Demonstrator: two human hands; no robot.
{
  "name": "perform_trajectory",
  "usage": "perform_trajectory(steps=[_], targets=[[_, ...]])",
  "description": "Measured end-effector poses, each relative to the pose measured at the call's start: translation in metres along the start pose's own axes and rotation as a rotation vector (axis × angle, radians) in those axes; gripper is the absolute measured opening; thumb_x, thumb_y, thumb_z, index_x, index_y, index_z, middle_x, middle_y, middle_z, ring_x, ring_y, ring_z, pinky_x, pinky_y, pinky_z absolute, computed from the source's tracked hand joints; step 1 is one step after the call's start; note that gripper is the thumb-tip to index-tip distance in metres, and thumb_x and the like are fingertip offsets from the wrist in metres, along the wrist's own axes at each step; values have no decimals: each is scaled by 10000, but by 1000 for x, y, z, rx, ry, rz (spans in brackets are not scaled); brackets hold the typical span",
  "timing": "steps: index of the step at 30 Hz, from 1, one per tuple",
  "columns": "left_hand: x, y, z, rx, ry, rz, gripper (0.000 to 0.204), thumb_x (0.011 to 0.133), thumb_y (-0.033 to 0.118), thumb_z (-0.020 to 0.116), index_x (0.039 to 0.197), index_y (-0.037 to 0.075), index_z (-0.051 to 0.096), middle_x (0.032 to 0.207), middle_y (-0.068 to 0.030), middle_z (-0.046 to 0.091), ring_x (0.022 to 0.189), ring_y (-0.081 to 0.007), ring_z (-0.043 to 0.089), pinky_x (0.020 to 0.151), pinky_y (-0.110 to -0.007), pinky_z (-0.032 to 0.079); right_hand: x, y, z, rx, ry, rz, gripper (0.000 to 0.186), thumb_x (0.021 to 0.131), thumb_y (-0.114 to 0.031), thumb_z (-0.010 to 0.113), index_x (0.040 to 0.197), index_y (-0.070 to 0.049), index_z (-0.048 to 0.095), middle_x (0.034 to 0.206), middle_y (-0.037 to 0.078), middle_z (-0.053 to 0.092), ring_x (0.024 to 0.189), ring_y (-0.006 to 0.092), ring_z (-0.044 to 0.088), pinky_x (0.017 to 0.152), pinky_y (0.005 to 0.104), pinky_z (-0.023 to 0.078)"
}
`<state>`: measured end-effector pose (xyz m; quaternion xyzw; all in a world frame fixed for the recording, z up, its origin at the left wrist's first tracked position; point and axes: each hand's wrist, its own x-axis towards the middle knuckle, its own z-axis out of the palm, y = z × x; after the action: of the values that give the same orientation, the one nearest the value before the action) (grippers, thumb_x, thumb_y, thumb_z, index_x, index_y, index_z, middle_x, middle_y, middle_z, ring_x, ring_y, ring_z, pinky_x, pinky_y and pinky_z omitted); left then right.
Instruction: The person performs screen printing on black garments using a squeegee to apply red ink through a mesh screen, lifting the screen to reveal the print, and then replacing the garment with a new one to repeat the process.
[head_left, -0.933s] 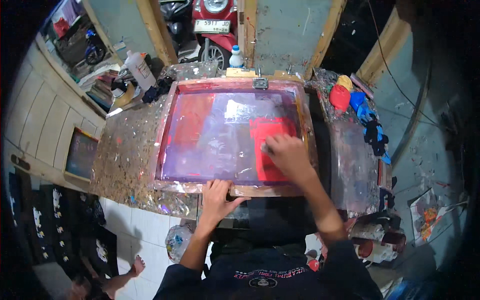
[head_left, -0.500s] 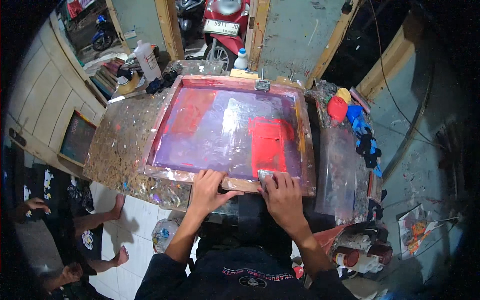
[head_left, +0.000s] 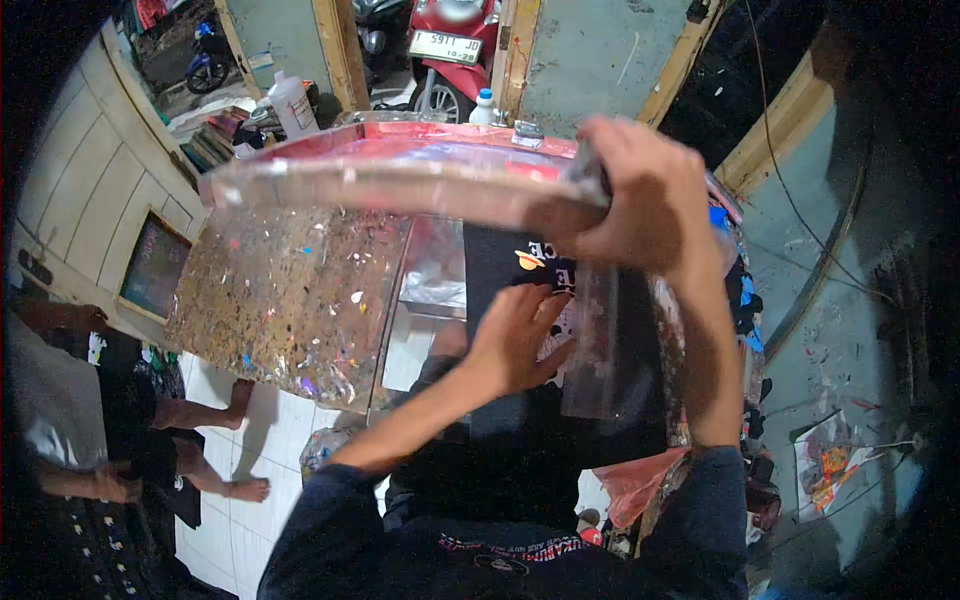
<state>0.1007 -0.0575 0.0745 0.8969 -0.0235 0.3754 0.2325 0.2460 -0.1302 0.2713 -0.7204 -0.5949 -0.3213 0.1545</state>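
My right hand [head_left: 645, 190] grips the near right corner of a wooden screen-printing frame [head_left: 380, 185], its near edge raised and blurred by motion. A greyish piece [head_left: 588, 172], probably the squeegee, shows beside those fingers, partly hidden. Below the lifted frame lies a black cloth [head_left: 495, 245] with white lettering and a small yellow-and-red print. My left hand [head_left: 515, 335] is open over it, fingers stretched across the print; whether the palm touches the cloth I cannot tell.
A paint-spattered board [head_left: 285, 300] lies to the left. Behind the frame stand a large white bottle [head_left: 292, 105], a small bottle with a blue cap [head_left: 484, 105] and a red motorcycle [head_left: 445, 50]. Another person's bare foot [head_left: 245, 490] rests on the tiles at left.
The frame's near edge has swung up in my right hand, uncovering the black cloth. My left hand has let go of the frame and moved right, over the print.
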Motion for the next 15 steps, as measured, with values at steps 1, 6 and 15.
perform_trajectory(steps=[1, 6, 15], targets=[[-8, -4, 33, 68, -167, -130, 648, 891, 355, 741, 1392, -2, 537, 1268, -232, 607, 1199, -406, 550, 1027, -498, 461, 12, 8, -5, -8, -2, -15, 750, 627, -613, 823, 1070, -38, 632, 931, 188, 686, 864, 372, 698, 766, 489, 562], [4, 14, 115, -254, -247, -173, 688, 936, 404, 701, 1439, -12, 483, 1356, -259, 574, 1289, -417, 531, 1091, -500, 425, 62, 51, -15, -16, -25, -49, 797, 508, -535, 849, 1140, -95, 644, 900, 190, 689, 862, 402, 698, 783, 468, 551], [93, -189, 107, 356, -357, -469, 653, 909, 578, 649, 1232, 14, 708, 1202, -223, 708, 1155, -388, 646, 962, -502, 512, 121, 71, -36, -78, -254, 63, 1007, 532, -673, 795, 1170, 96, 671, 1145, 314, 699, 1026, 425, 692, 901, 446, 541]])
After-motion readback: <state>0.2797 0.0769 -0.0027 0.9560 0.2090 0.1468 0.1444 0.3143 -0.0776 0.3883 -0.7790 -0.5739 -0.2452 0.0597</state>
